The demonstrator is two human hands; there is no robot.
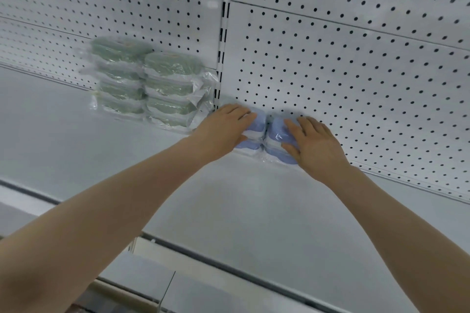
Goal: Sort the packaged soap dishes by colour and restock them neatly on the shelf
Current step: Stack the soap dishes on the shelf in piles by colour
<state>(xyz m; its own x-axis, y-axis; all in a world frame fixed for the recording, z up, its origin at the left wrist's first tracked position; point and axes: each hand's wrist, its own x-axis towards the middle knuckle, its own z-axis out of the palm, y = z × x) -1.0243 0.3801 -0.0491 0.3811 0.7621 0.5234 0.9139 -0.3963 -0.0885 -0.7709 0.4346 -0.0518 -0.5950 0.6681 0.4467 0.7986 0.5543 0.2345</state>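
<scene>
Two short stacks of blue packaged soap dishes stand side by side at the back of the white shelf (127, 160), against the pegboard. My left hand (226, 127) lies over the left blue stack (254, 132), thumb at its front. My right hand (312, 145) covers the right blue stack (277, 132), thumb curled round its front. To the left, two taller stacks of green packaged soap dishes (145, 84) stand against the back wall, wrapped in clear plastic.
A white pegboard back wall (330, 58) rises behind the shelf, with a slotted upright (223, 33) between its panels. The shelf's front edge (229, 259) runs across the lower frame, with a lower shelf level beneath it.
</scene>
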